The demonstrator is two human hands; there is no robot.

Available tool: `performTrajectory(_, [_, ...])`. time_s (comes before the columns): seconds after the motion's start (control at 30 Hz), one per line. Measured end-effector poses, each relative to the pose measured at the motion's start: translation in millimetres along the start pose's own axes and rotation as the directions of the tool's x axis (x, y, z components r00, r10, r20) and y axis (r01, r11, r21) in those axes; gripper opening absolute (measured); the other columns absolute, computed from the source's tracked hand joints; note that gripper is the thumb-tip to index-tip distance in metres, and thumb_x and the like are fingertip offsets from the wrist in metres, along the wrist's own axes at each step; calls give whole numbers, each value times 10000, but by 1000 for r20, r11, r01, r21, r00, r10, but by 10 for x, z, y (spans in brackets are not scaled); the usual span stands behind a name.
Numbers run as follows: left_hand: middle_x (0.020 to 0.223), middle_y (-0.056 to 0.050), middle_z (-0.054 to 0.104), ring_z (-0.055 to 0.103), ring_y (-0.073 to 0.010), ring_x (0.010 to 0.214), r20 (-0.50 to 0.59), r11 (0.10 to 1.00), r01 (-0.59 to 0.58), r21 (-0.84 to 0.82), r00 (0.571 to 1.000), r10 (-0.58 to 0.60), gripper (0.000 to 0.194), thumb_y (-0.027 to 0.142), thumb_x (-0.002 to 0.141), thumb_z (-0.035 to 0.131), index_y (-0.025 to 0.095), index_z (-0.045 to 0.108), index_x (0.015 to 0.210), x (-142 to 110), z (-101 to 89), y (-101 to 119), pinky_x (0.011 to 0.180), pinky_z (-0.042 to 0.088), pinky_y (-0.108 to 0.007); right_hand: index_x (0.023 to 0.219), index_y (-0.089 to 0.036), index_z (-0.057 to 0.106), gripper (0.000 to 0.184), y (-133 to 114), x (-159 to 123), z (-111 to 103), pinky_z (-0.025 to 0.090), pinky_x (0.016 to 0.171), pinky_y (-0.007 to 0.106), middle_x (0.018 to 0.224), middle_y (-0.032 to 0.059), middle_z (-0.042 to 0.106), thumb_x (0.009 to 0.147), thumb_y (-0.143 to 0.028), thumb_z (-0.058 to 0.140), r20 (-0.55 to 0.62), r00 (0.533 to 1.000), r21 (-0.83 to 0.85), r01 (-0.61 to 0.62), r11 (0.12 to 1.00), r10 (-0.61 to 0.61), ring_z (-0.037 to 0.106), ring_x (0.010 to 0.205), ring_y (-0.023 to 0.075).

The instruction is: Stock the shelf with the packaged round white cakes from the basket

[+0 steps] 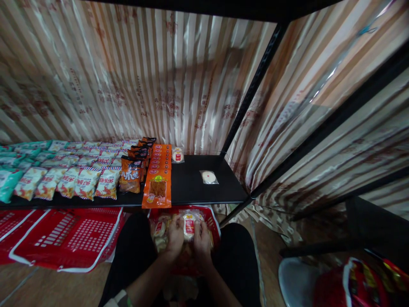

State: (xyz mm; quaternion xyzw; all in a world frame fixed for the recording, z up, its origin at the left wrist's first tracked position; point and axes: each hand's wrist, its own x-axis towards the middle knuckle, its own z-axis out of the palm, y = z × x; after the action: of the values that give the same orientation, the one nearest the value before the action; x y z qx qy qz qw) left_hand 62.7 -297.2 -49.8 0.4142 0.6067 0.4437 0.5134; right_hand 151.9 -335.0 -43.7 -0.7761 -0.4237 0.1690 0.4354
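Note:
A round white packaged snack, like a rice cracker with a red label [189,227], is held upright between both hands. My left hand [174,238] grips its left edge, while the right edge is in my right hand [202,242]. Below them, between my knees, a red plastic basket [217,226] contains more packets of the same sort, including a red-labelled packet [159,229] at its left side. On the black shelf [191,187] in front, one similar packet [178,155] is at the back beside a long orange snack bag [157,175]. Another white round packet [209,177] lies flat farther right.
Rows of white snack bags [86,181] and dark orange bags [130,175] fill the shelf's left part. Empty-looking red baskets [86,232] stand on the floor at left. A black shelf post [255,85] rises at right. A pale stool [295,281] is lower right.

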Motion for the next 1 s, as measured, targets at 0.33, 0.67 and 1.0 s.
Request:
performTrajectory(0.33, [786,-52,662,606,-145,707,-19,997,-19,77,1000,20,246,303,767,457,147,607,884,31,-59,285,668,470,-237,855,-194,557,428,-329,139,-148,437,632,266,793,79,658,826,-518,278,229,970,39,-92,995,80,616,736,197])
performTrajectory(0.67, [914,-69,684,625,-164,822,33,990,17,136,999,-22,267,253,769,436,149,638,910,160,-86,462,720,468,-232,778,-197,638,433,-275,396,-181,442,601,241,712,28,673,775,-559,400,325,944,157,8,988,-59,605,667,169])
performTrajectory(1.0, [812,-32,681,619,-136,759,5,973,-25,228,1000,24,268,243,746,530,178,624,988,427,-65,619,685,457,-215,819,-170,634,431,-400,664,-159,436,541,239,681,45,663,767,-541,423,357,927,237,25,971,-111,600,615,174])
